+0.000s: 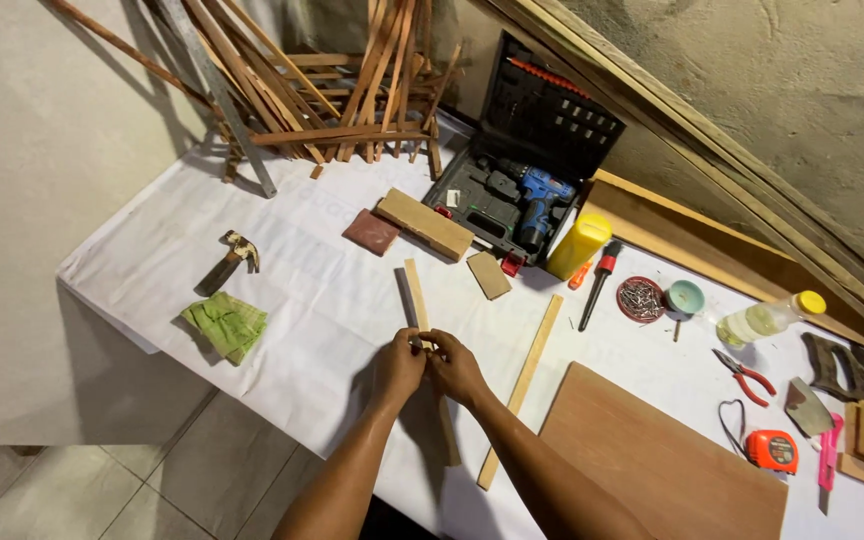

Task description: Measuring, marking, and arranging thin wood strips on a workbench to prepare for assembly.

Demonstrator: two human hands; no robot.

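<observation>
Both my hands meet over a white-covered table (282, 290). My left hand (397, 367) and my right hand (455, 368) together pinch a thin pale wooden strip (415, 292) near its middle. The strip runs from above my fingers down past my right wrist toward the table's front edge. A darker narrow strip (405, 297) lies against its left side. What my fingertips press between them is hidden. A longer loose wooden strip (524, 384) lies on the table just right of my right forearm.
A hammer (231, 259) and green folded cloth (225, 324) lie left. Behind are wood blocks (424, 223), an open drill case (527, 165), a yellow bottle (578, 246), a screwdriver (597, 283) and a nail dish (640, 299). A plywood board (662, 460), pliers (744, 375) and tape measure (772, 450) lie right.
</observation>
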